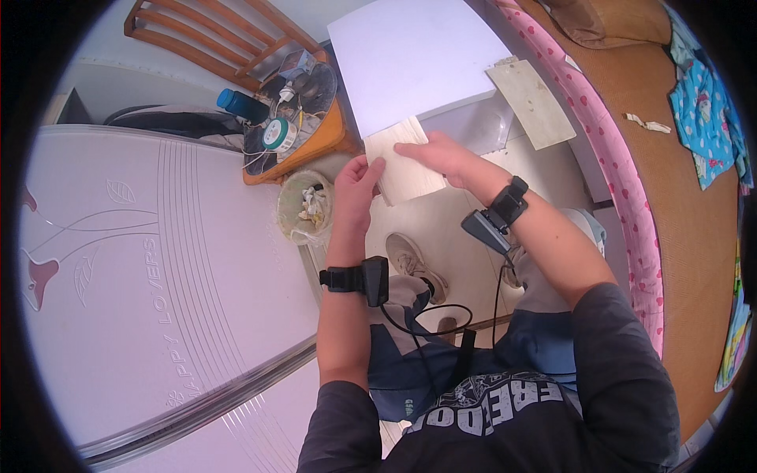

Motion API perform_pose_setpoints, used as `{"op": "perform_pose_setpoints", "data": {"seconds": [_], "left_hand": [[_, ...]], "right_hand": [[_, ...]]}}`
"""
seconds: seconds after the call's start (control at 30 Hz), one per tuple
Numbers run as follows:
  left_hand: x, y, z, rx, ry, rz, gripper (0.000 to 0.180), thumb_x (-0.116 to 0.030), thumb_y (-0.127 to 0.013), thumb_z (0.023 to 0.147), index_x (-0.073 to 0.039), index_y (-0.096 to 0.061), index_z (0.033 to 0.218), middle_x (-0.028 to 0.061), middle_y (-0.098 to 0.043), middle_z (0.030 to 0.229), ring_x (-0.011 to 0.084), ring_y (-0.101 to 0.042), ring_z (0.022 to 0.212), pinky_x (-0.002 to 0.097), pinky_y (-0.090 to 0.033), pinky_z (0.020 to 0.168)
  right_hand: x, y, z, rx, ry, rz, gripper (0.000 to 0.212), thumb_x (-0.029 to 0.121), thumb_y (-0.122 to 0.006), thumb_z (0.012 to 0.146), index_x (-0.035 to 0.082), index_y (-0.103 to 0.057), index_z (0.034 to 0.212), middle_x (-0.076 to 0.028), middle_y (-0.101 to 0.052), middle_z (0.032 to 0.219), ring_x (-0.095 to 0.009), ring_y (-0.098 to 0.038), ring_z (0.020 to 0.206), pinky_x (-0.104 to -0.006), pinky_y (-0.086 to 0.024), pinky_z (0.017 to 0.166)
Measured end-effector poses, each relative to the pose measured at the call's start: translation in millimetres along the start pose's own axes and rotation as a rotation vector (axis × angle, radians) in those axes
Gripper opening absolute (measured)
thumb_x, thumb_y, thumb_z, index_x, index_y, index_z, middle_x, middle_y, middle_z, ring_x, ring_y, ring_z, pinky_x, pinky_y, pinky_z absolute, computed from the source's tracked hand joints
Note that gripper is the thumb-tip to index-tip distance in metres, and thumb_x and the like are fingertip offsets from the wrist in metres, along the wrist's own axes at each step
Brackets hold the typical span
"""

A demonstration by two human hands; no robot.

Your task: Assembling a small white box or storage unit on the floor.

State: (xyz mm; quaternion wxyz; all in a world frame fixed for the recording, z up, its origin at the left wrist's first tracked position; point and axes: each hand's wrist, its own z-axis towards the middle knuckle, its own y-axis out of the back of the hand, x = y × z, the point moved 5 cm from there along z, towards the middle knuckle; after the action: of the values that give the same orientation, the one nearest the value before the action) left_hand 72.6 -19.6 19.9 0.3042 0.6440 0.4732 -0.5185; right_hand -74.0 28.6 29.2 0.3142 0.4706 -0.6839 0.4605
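A thin, pale board with a faint wood-like grain (410,180) is held out in front of me between both hands. My left hand (356,188) grips its left edge, thumb on top and fingers curled beneath. On the right side, my right hand (445,158) pinches it, the thumb lying across its face and the other fingers mostly hidden. The board's far end meets the near edge of a white cabinet (418,59); whether it touches I cannot tell. Another pale board with worn, darker edges (540,102) leans or lies at the cabinet's right corner.
Left of my hands stands a lined waste bin (300,225) with crumpled tissue. A wooden chair (343,130) holds a blue bottle (244,105), a round tub (278,134) and cables. Wardrobe door (102,236) at left, bed (694,236) with pink-trimmed side at right. Black cables hang from my wrist straps.
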Motion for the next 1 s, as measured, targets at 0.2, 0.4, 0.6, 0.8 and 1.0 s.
{"op": "perform_pose_setpoints", "data": {"seconds": [0.2, 0.4, 0.6, 0.8, 1.0], "left_hand": [[-0.4, 4.5, 1.7, -0.040, -0.017, 0.024, 0.016, -0.014, -0.059, 0.080, -0.002, -0.056, 0.091, 0.0020, -0.059, 0.082, 0.0074, -0.055, 0.069, 0.0193, -0.044, 0.058], [-1.2, 4.9, 1.9, -0.067, -0.010, 0.050, 0.015, -0.014, -0.060, 0.079, -0.004, -0.055, 0.089, 0.0021, -0.059, 0.081, 0.0077, -0.056, 0.068, 0.0191, -0.044, 0.057], [-4.3, 7.2, 2.2, -0.092, -0.046, 0.043, 0.025, -0.012, -0.063, 0.077, -0.001, -0.051, 0.095, 0.0056, -0.060, 0.081, 0.0104, -0.057, 0.066, 0.0221, -0.047, 0.057], [-1.1, 12.2, 4.5, -0.132, -0.034, 0.082, 0.034, -0.013, -0.063, 0.076, -0.002, -0.045, 0.104, 0.0064, -0.059, 0.086, 0.0120, -0.057, 0.071, 0.0237, -0.047, 0.057], [-3.7, 12.4, 4.4, -0.143, -0.033, 0.017, 0.032, -0.013, -0.060, 0.079, -0.002, -0.046, 0.105, 0.0062, -0.059, 0.088, 0.0111, -0.058, 0.073, 0.0230, -0.047, 0.059]], "right_hand": [[-9.0, 5.2, 12.2, 0.021, 0.061, 0.019, 0.035, 0.021, -0.059, 0.080, -0.003, -0.054, 0.104, -0.012, -0.059, 0.095, -0.017, -0.059, 0.081, -0.0288, -0.048, 0.069], [-10.0, 7.6, 15.4, -0.003, 0.116, -0.040, 0.034, 0.022, -0.060, 0.079, -0.003, -0.056, 0.101, -0.011, -0.060, 0.092, -0.016, -0.059, 0.079, -0.0280, -0.048, 0.066], [-7.0, 9.8, 14.4, -0.080, 0.137, -0.161, 0.027, 0.020, -0.059, 0.078, -0.003, -0.059, 0.092, -0.010, -0.062, 0.084, -0.015, -0.058, 0.073, -0.0272, -0.046, 0.064], [-13.8, 14.8, 22.9, -0.138, 0.124, -0.273, 0.031, 0.028, -0.055, 0.082, -0.002, -0.059, 0.090, -0.005, -0.060, 0.074, -0.010, -0.054, 0.061, -0.0251, -0.042, 0.053], [-12.9, 15.6, 22.3, -0.141, 0.201, -0.299, 0.031, 0.028, -0.054, 0.083, -0.002, -0.060, 0.088, -0.004, -0.059, 0.070, -0.009, -0.052, 0.059, -0.0246, -0.041, 0.051]]}}
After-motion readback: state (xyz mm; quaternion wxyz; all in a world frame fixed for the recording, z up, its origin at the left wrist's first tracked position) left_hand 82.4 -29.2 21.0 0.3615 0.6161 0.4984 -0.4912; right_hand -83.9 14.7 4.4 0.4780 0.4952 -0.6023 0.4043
